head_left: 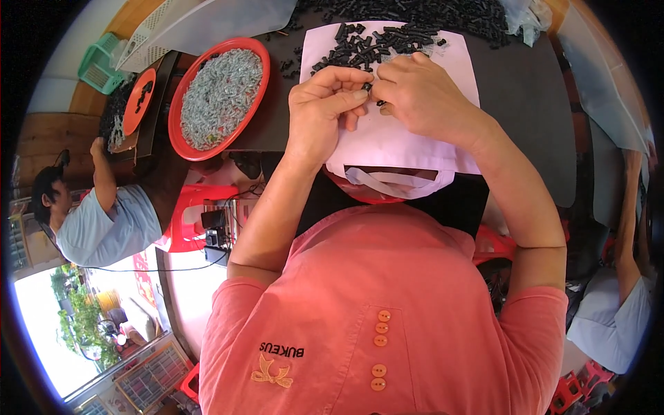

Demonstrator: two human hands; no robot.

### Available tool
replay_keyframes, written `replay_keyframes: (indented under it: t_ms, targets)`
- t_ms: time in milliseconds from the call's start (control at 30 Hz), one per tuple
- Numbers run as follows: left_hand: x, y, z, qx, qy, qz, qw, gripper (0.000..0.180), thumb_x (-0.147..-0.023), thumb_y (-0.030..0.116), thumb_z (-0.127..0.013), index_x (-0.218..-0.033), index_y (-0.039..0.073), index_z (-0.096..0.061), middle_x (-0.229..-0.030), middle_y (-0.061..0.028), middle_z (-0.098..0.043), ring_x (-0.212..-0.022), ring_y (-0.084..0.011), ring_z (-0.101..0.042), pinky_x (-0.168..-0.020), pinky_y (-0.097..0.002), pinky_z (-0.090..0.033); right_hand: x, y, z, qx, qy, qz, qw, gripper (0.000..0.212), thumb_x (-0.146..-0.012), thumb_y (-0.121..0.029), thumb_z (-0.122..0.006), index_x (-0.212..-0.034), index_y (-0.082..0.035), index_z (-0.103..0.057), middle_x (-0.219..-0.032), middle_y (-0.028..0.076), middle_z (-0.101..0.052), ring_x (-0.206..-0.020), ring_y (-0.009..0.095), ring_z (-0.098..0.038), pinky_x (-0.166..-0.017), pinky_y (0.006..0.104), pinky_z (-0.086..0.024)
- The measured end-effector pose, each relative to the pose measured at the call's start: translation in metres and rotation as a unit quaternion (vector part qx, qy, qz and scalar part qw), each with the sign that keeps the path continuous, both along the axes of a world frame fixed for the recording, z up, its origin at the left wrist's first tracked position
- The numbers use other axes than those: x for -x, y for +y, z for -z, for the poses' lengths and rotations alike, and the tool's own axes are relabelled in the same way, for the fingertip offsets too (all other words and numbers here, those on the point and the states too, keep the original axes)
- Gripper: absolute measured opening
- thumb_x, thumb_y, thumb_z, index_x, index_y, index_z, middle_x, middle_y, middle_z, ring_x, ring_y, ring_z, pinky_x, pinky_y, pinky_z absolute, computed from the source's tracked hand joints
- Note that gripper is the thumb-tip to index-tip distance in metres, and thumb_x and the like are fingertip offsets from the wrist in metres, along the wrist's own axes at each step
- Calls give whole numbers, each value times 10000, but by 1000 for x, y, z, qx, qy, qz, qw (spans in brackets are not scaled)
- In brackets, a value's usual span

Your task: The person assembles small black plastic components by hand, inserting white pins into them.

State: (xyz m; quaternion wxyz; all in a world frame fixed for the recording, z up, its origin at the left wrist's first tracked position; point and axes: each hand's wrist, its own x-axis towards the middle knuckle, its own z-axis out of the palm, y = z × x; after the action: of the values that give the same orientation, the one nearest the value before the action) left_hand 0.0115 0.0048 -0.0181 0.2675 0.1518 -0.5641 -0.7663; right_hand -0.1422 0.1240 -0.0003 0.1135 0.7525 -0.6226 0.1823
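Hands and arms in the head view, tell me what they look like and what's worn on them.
The left hand and right hand are both ungloved. Bare forearms meet short coral-red sleeves that end near the elbows.

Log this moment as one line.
left hand: pinches small black part | right hand: curled alongside, grip unclear | below: pale pink sheet | beyond: loose black tubular pieces | left: round red plastic basin, translucent pieces inside
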Motion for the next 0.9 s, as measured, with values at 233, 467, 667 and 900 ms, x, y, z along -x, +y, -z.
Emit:
replay_keyframes:
  t_ms: [233, 467, 667, 900]
  targets:
    - [-1, 1, -2, -2, -2, -4, 1000, 165, -851, -38, -626, -1008, -63, -670, -794, -87, -657, -619, -105, -594, -481, -202, -423, -1, -1, 4, 38, 51, 1, 998, 139, -811, -154, -557, -866, -83, -663, -847, 37, -606, -865, 209, -595, -771, 358, -417]
    - [-1, 1, -1, -5, -9, -5, 1000, 161, -853, -41, -627, -1006, -63, -669, -789, -85, -659, -611, -102, -587, -476, -203, -422, 5, -4, 9, 48, 45, 33, 997, 116, -801, -139, -563, -869, -76, -633, -857, 52, -613, -857, 216, -598, -780, 361, -422]
    - [0, 3, -4, 24, -24, -14, 999, 164, -858, -33, -635, -1016, -61, -670, -792, -74, -661, -618, -91, -589, -479, -197, -423, 9, -7, 5, 61, -143, 16, 988, 99, -808, -121, -575, -884, -65, -602, -821, 104, -624, -800, 281, -622, -709, 389, -467]
    - [0, 4, -3, 46, -49, -8, 998, 173, -853, -20, -664, -1023, -47, -674, -779, -39, -648, -617, -71, -582, -486, -193, -423, 6, -6, -7, 51, -342, -24, 938, 66, -787, -18, -564, -852, -21, -562, -758, 136, -605, -699, 297, -614, -627, 363, -479]
